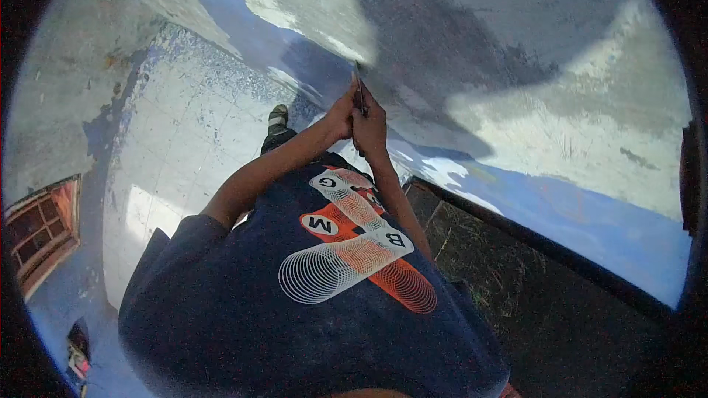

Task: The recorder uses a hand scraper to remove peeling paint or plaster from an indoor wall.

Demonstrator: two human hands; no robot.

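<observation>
Both of my hands are close together in front of me at the painted wall (310,52). My right hand (369,124) is closed around the handle of a thin-bladed hand tool (360,91), possibly a scraper, seen nearly edge-on. Its dark handle end sticks out below that hand. Against the tool's other side lies my left hand (342,110), its fingers stretched up along the blade. The blade's tip points at the border between blue paint and the pale grey surface; whether it touches cannot be told.
Below on the left is a pale tiled floor (177,143) with blue specks along its edges. My shoe (278,115) stands there. A dark-edged opening (498,265) is at lower right. A wood-framed window (44,232) sits far left. Strong shadows cross the wall.
</observation>
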